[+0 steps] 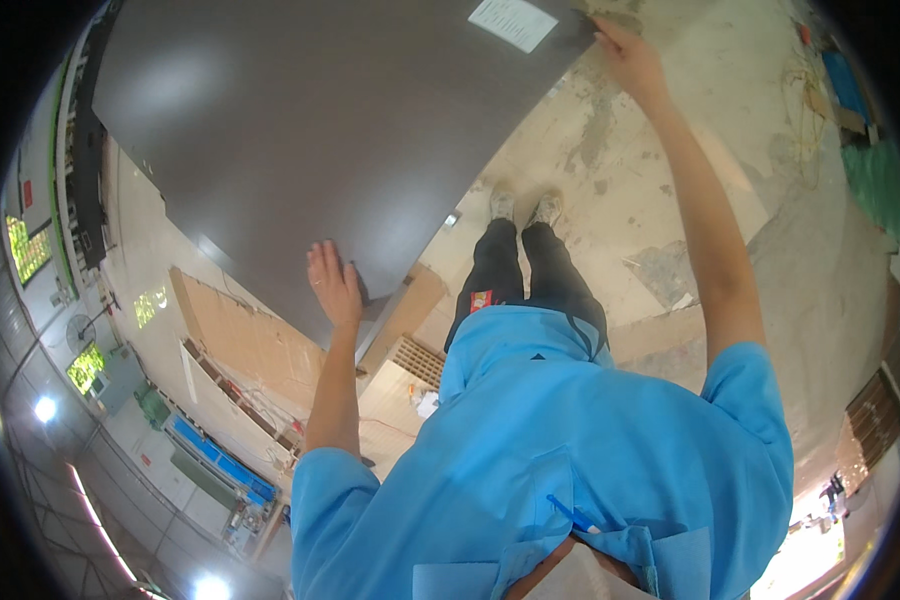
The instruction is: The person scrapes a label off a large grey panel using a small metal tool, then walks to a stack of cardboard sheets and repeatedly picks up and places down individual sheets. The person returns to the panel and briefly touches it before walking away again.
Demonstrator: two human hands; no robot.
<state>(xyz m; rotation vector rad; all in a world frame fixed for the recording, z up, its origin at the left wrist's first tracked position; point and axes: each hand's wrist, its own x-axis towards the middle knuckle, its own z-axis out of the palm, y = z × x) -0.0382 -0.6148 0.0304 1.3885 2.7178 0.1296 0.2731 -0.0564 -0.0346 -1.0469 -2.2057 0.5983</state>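
A large dark grey-brown panel (300, 130) with a smooth, slightly shiny face fills the upper left. A white printed label (513, 24) is stuck on it near the far right corner. My left hand (334, 286) lies on the panel's face close to its near corner, fingers stretched out and thumb apart. My right arm reaches far forward, and my right hand (632, 62) grips the panel's edge at the far right corner, beside the label. Some of its fingertips are hard to make out against the dark edge.
Under me is a worn, patched concrete floor (610, 160). Wooden boards (235, 330) and a pale slotted wooden piece (417, 362) lie on the near left. Blue-topped equipment (220, 460) stands farther left. Green sheeting (878, 190) and a blue item (846, 88) sit at the right.
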